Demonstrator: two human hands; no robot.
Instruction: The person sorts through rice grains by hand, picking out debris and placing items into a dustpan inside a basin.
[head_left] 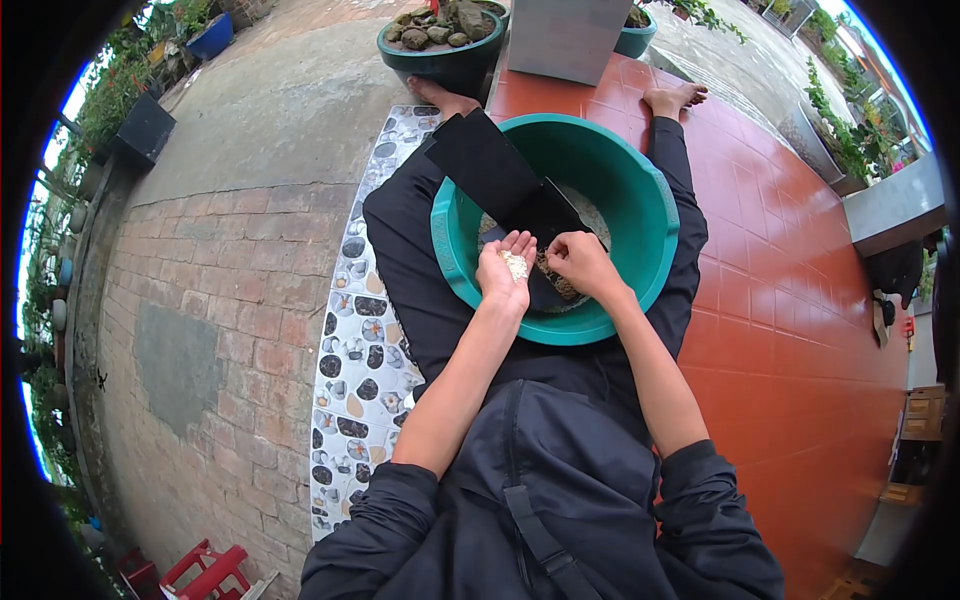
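My left hand (500, 290) is turned palm up and cupped around a small heap of pale seeds or flakes (515, 264), over the near left part of a green plastic tub (655, 235). Just to its right, my right hand (585, 264) is held in a pinch above the tub; what its fingertips hold, if anything, is too small to make out. Below the hands, brown crumbly matter (560, 287) lies on a dark surface inside the tub. A black flat panel (485, 160) leans over the tub's far left rim, its lower end inside.
The tub stands between my legs on red floor tiles (760, 350). A strip of pebble-patterned tiles (350, 385) edges the brick paving (200, 260) on the left. Beyond are a stone-filled planter (430, 65) and a grey pillar (565, 40). A red plastic stool (205, 572) sits lower left.
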